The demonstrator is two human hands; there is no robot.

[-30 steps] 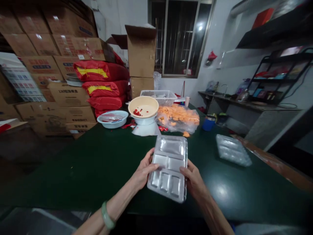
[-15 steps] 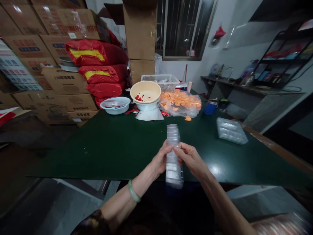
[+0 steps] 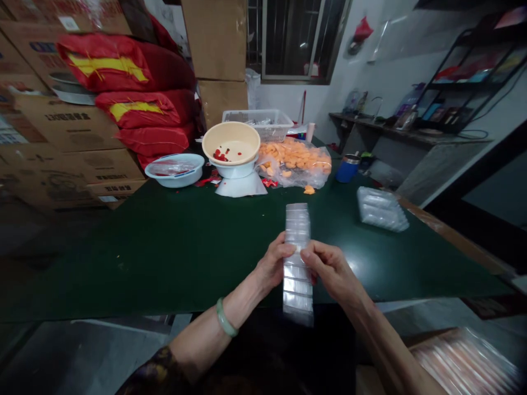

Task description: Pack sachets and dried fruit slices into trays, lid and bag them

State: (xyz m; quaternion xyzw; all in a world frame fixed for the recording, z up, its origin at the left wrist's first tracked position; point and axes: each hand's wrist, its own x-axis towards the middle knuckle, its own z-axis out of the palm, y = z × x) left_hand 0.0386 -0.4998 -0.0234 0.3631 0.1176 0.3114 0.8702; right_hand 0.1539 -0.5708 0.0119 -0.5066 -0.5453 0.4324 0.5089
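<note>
The left hand [image 3: 272, 263] and right hand [image 3: 333, 271] are both closed on a tall stack of clear, silvery plastic blister trays [image 3: 297, 285], gripping it from opposite sides at about mid-height. The left fingers [image 3: 285, 248] and right fingertips [image 3: 307, 253] press in close together near the stack's upper half. An even squeeze at this height seems the right way to keep the layers square, though both unsupported ends look the likeliest to splay. A pale green jade bangle [image 3: 225, 318] circles the left wrist.

The stack is held over the dark green desk [image 3: 135, 258], its lower end reaching past the near edge in view. Open desk surface lies from 9 to 11 o'clock. At 2 o'clock, a second pile of clear trays [image 3: 382, 209] lies flat near the brown right edge [image 3: 448, 236]. A blue mug [image 3: 347, 169] stands beyond it. At 12 o'clock sits a clear bag of orange pieces [image 3: 294, 162], and at 11 o'clock a cream bowl [image 3: 230, 142] rests in a white bowl [image 3: 234, 169].
</note>
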